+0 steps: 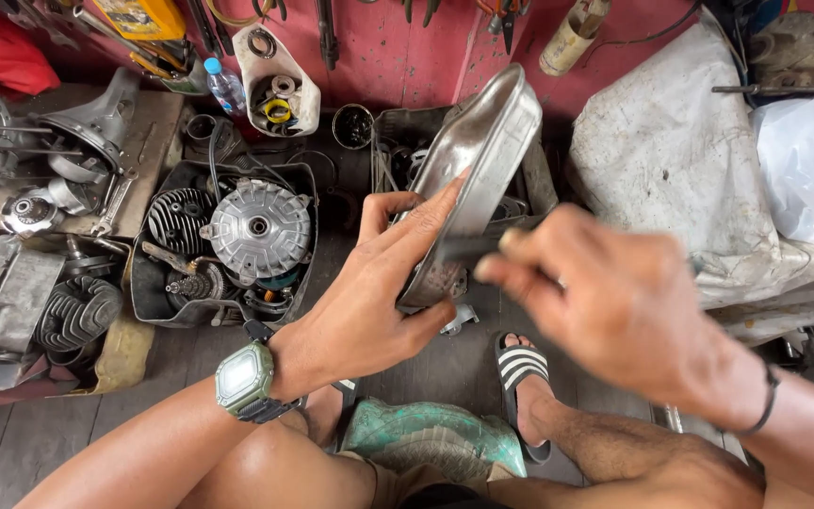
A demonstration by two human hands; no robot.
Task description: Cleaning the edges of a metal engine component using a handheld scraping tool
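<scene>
Our right hand is smeared by motion blur, so we cannot tell how its grip closes on the dark tool, whose working end is hidden against the metal cover. Our left hand hides the cover's lower edge. The picture's top edge cuts off the hanging tools.
</scene>
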